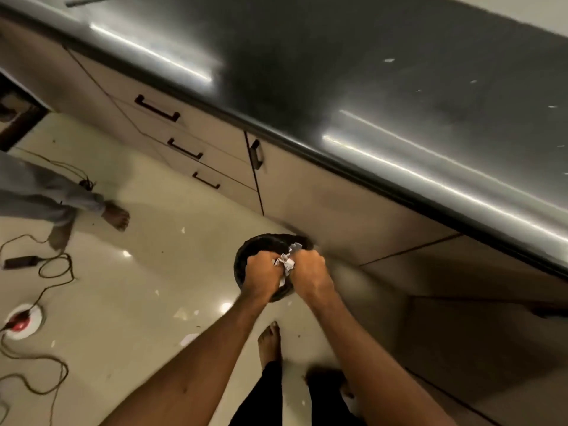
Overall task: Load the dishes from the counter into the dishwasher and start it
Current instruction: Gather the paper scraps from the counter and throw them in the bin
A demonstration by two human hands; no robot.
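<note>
The dark, glossy surface (353, 72) crosses our view from upper left to right. Below it spreads the shiny tiled floor (138, 287), then pale cabinet drawers (190, 139) with dark handles. A dark round container (246, 253) sits on the floor just beside the cabinet base; we cannot tell whether it is a dish or a bin. Over its mouth our left grip (262, 270) and right grip (309, 267) both curl tightly around one crumpled silvery scrap (289, 261), pinched between them.

Dim, motion-blurred; countertop (399, 87) glare streaks
</note>
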